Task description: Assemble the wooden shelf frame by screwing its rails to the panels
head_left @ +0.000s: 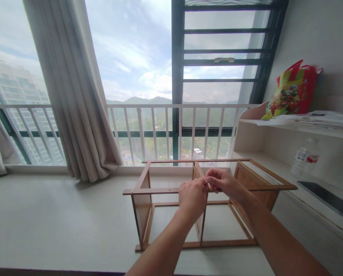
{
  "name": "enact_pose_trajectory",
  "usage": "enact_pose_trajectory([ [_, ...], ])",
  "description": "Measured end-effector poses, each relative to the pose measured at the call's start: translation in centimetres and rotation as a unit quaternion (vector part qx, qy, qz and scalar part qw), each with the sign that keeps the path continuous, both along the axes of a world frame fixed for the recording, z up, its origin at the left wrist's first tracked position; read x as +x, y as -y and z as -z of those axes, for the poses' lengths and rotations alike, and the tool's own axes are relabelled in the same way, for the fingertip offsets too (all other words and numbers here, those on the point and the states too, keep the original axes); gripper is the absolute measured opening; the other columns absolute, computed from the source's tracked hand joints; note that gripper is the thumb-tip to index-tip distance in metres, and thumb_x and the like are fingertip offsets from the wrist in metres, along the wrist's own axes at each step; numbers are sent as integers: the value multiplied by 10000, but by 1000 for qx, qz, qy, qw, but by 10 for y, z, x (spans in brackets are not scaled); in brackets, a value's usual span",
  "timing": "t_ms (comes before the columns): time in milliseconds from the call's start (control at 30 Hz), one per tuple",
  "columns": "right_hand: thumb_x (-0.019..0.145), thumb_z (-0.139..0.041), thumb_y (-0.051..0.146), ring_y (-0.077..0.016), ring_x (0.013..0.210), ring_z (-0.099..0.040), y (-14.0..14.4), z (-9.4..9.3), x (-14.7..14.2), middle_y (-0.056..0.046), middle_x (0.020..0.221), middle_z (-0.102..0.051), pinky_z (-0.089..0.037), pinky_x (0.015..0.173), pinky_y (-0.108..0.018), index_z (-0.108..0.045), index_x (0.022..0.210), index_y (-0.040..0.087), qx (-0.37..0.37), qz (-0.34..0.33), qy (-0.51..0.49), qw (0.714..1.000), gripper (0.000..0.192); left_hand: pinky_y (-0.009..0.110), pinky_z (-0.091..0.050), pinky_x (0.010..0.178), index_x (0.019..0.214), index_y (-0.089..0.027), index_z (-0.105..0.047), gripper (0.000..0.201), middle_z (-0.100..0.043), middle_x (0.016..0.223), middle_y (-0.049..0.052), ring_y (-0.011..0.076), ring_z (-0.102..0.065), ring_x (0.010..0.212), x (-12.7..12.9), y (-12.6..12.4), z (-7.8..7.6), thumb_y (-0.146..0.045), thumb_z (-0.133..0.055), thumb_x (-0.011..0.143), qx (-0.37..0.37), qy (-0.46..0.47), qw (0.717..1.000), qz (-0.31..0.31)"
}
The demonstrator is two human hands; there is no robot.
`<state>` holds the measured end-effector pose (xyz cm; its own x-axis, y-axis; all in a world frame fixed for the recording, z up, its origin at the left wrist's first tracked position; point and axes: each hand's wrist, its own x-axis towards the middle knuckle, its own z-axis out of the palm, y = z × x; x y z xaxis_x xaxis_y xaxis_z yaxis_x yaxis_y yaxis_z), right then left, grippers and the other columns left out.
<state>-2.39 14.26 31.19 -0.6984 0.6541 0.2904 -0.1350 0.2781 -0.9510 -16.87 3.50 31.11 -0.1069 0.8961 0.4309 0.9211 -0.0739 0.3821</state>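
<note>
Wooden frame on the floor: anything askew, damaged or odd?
Nothing looks broken or spilled. The wooden frame is bare rails and panels, with no shelves or top fitted. Both hands, left hand and right hand, meet at its front top rail by the middle divider. What the fingers pinch is too small to tell.

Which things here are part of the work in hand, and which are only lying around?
In use: wooden frame, left hand, right hand, both at its top rail.

Lying about: red bag, papers, water bottle, dark tablet, curtain.
</note>
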Motion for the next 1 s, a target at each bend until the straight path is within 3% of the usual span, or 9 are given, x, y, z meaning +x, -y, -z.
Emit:
enact_pose_trajectory([
  [167, 837, -765, 495, -65, 412, -408, 8, 1, -5, 73, 507, -519, -304, 404, -194, -527, 763, 194, 35, 52, -13, 998, 391, 369, -413, 828, 989, -305, -640, 137, -756, 983, -41, 216, -676, 947, 2, 2, 4, -384, -535, 951, 18, 1, 1000, 2],
  [333, 865, -725, 457, -59, 421, -374, 16, 5, -10, 55, 596, -562, -261, 388, -203, -517, 770, 204, 56, 92, -23, 994, 341, 355, -401, 810, 1039, -305, -647, 167, -754, 971, -16, 209, -674, 926, 2, 3, 6, -306, -492, 975, 28, -16, 999, -2],
  [500, 863, -723, 437, -93, 527, -477, 20, 12, -12, 71, 623, -509, -365, 466, -207, -571, 927, 211, 58, 85, -38, 994, 279, 354, -383, 812, 1067, -302, -648, 226, -752, 991, -11, 200, -664, 937, 5, 5, 9, -315, -430, 1010, 41, -21, 999, -5],
  [667, 891, -703, 437, -70, 482, -388, 21, 5, -7, 79, 591, -455, -321, 427, -197, -659, 1050, 173, 56, 58, -21, 996, 312, 362, -371, 814, 1027, -280, -654, 220, -749, 983, -3, 198, -658, 929, 6, 5, 10, -304, -436, 1007, 50, -20, 998, -10],
  [833, 851, -754, 469, -84, 457, -427, 11, -2, -4, 69, 544, -507, -331, 393, -192, -607, 936, 179, 31, 13, 0, 999, 337, 363, -355, 789, 1050, -301, -646, 216, -751, 1004, -18, 195, -657, 921, 4, 2, 11, -288, -436, 1003, 52, -26, 998, 1],
  [1000, 838, -777, 459, -69, 417, -388, 11, 0, -6, 72, 501, -510, -295, 365, -177, -482, 757, 210, 8, 42, -7, 999, 394, 378, -353, 808, 1067, -277, -632, 240, -751, 1004, 13, 204, -647, 929, 5, 0, 15, -328, -402, 1019, 44, -17, 999, -2],
])
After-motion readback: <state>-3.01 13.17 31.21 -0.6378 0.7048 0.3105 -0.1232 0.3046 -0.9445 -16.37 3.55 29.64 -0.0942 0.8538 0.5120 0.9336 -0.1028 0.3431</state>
